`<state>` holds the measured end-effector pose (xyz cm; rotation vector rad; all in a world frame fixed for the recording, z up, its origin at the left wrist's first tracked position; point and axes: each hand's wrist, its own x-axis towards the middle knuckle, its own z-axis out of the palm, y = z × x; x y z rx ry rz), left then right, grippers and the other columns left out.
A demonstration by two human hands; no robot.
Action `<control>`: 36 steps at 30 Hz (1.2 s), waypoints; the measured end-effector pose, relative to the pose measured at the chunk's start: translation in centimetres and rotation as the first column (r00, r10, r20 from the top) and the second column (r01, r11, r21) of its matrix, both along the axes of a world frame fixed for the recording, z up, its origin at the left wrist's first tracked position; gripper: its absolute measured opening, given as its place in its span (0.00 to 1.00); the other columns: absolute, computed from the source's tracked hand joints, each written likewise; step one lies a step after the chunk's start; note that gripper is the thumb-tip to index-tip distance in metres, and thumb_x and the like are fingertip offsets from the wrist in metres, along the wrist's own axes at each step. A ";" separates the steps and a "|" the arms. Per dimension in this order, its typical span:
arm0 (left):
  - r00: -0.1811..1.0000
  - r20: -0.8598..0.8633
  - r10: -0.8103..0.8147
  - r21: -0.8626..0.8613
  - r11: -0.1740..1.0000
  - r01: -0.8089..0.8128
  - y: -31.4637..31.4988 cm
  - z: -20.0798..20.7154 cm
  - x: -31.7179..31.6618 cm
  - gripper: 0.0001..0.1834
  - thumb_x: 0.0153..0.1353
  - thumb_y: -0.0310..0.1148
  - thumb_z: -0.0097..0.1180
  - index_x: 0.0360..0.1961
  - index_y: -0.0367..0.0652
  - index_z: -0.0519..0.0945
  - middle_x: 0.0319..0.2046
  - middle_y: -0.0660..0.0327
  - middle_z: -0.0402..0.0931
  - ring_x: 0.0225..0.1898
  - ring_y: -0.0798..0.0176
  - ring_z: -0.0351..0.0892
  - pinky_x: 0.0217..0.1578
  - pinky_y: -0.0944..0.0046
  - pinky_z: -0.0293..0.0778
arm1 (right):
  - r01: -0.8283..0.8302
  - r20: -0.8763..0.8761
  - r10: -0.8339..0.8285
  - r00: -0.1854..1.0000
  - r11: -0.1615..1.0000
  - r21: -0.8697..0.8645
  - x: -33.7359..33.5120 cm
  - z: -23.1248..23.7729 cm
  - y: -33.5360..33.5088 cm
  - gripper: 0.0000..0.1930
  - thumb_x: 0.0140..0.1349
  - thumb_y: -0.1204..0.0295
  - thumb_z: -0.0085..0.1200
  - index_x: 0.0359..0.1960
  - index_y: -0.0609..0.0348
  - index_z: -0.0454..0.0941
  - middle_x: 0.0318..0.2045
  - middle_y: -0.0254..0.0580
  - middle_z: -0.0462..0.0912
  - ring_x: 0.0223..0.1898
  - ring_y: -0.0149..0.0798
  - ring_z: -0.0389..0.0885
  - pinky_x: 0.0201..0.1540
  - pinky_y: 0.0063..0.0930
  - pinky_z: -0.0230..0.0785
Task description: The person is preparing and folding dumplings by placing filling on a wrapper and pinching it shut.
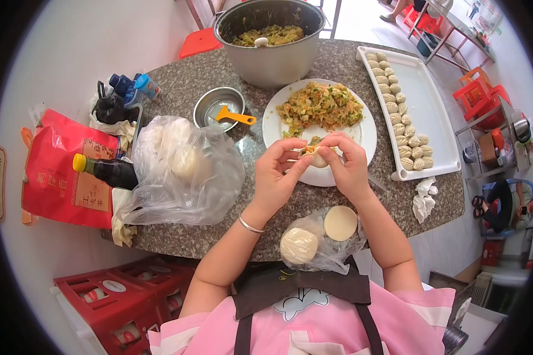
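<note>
Between my left hand and my right hand is a small dumpling, its wrapper folded partly around chopped filling. Both hands pinch its edge with thumbs and fingertips, over the near rim of a white plate. A heap of chopped vegetable filling lies on that plate. Close to my body, round dough wrappers and a second stack in clear plastic rest on the table. To the right, a white tray holds rows of pleated dumplings along its left side.
A large pot of filling stands at the back. Left of the plate are a metal bowl with an orange-handled tool, a clear bag of dough, a dark bottle and a red bag. Crumpled tissue lies near the right edge.
</note>
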<state>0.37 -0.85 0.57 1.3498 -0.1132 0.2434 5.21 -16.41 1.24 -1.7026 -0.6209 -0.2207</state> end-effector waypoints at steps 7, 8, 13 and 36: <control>0.999 -0.010 -0.033 0.006 0.999 0.033 0.4 -0.2 0.1 0.06 0.57 0.20 0.59 0.36 0.32 0.81 0.44 0.52 0.77 0.44 0.65 0.77 0.46 0.67 0.75 | -0.048 -0.096 0.043 0.994 0.997 -0.057 0.2 1.0 -0.7 0.04 0.56 0.76 0.56 0.30 0.64 0.76 0.29 0.42 0.78 0.33 0.38 0.77 0.38 0.28 0.68; 0.999 -0.010 -0.031 0.005 0.999 0.031 0.4 -0.3 0.1 0.06 0.57 0.20 0.59 0.36 0.32 0.81 0.44 0.52 0.77 0.44 0.65 0.77 0.46 0.67 0.75 | -0.086 -0.162 0.069 0.984 0.991 -0.102 0.3 1.2 -0.8 0.05 0.56 0.75 0.57 0.30 0.64 0.76 0.29 0.42 0.78 0.33 0.38 0.77 0.38 0.28 0.68; 0.999 -0.050 -0.015 0.041 0.999 0.017 0.1 0.1 0.0 0.08 0.57 0.21 0.58 0.39 0.33 0.79 0.42 0.54 0.78 0.42 0.65 0.79 0.44 0.68 0.75 | -0.079 -0.051 0.073 0.996 0.989 -0.126 0.2 1.4 -0.7 0.04 0.54 0.75 0.57 0.29 0.63 0.76 0.28 0.42 0.78 0.34 0.41 0.77 0.40 0.31 0.68; 1.000 -0.031 0.000 0.154 0.988 0.004 0.0 0.4 -0.1 0.07 0.57 0.20 0.58 0.38 0.32 0.80 0.41 0.56 0.78 0.41 0.66 0.79 0.43 0.69 0.76 | -0.090 -0.103 0.074 0.992 0.983 -0.161 0.2 1.5 -0.8 0.05 0.56 0.74 0.56 0.29 0.64 0.76 0.29 0.43 0.78 0.35 0.41 0.76 0.40 0.30 0.67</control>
